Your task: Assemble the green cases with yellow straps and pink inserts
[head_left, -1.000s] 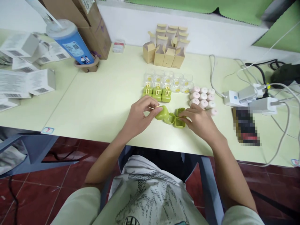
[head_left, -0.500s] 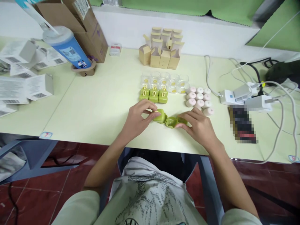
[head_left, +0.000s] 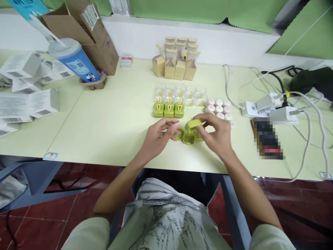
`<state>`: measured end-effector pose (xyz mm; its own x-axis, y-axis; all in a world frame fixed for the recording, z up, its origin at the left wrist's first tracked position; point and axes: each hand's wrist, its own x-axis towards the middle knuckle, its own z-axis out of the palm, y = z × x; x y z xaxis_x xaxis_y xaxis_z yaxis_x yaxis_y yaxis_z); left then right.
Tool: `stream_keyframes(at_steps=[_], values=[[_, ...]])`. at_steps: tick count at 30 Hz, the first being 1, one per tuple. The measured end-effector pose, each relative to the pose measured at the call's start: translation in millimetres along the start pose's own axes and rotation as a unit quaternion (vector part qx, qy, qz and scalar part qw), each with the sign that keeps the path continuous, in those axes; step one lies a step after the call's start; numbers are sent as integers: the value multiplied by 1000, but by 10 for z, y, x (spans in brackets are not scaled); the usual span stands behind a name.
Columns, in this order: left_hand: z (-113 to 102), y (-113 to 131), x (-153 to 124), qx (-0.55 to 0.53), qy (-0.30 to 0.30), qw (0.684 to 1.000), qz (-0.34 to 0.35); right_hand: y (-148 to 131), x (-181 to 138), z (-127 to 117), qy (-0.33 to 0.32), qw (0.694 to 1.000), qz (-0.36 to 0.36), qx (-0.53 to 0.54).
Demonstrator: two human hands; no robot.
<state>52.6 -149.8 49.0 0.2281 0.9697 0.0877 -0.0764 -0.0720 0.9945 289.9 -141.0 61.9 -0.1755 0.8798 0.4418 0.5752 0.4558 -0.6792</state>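
My right hand [head_left: 217, 133] pinches a small green lid [head_left: 194, 124], held tilted above a row of open green cases. Below it, the middle open case [head_left: 189, 138] shows its hollow inside. Another open case [head_left: 199, 135] is partly covered by my right fingers. My left hand [head_left: 161, 137] is beside the left open case [head_left: 179, 134], thumb and fingers apart; whether the fingertips touch it I cannot tell. Just beyond stand several closed green cases [head_left: 169, 110] with cream loops on top.
Behind the green cases are clear plastic cups [head_left: 180, 93] with yellow marks. Pale pink and white round pieces [head_left: 219, 108] stand right of them. Small open cardboard boxes [head_left: 176, 66] are against the wall. A power strip [head_left: 251, 108] with cables lies at right, white boxes [head_left: 43, 100] at left.
The left case, covered and in my left hand before, is now open, and my left fingers have loosened. My right hand has risen from the right case and holds a green lid.
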Motion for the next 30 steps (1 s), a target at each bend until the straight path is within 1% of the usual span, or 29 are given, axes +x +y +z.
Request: stream_keyframes(at_steps=[2,4,6,8,10,12,15,18,19,21,23,25,28,30], values=[[-21,-3,6,24,12,1000,-1,101,133,-46,48,995,87,24],[-43,-4,22,46,23,999,3,195,280,-95,57,986,134,77],[-60,0,41,59,30,998,7,278,414,-130,39,981,138,133],[-79,7,53,67,34,997,7,354,509,-136,21,977,120,174],[-123,18,54,79,40,996,8,421,553,-115,28,978,104,179],[-219,29,56,101,53,993,16,467,547,-79,39,984,99,140],[-472,28,131,175,88,980,40,477,484,-28,29,996,81,32],[-777,-32,374,269,121,952,80,442,422,24,7,996,30,-80],[-866,-70,485,286,116,947,90,431,410,47,-1,993,17,-116],[-1004,-170,710,287,113,947,95,417,399,105,-20,983,11,-181],[-1079,-288,890,277,104,952,80,411,401,169,-42,972,19,-229],[-1098,-404,985,250,100,961,68,412,411,229,-58,962,21,-264],[-1073,-529,975,211,103,970,65,422,425,288,-65,950,29,-305],[-1056,-564,921,212,94,970,75,436,428,307,-65,944,42,-320]])
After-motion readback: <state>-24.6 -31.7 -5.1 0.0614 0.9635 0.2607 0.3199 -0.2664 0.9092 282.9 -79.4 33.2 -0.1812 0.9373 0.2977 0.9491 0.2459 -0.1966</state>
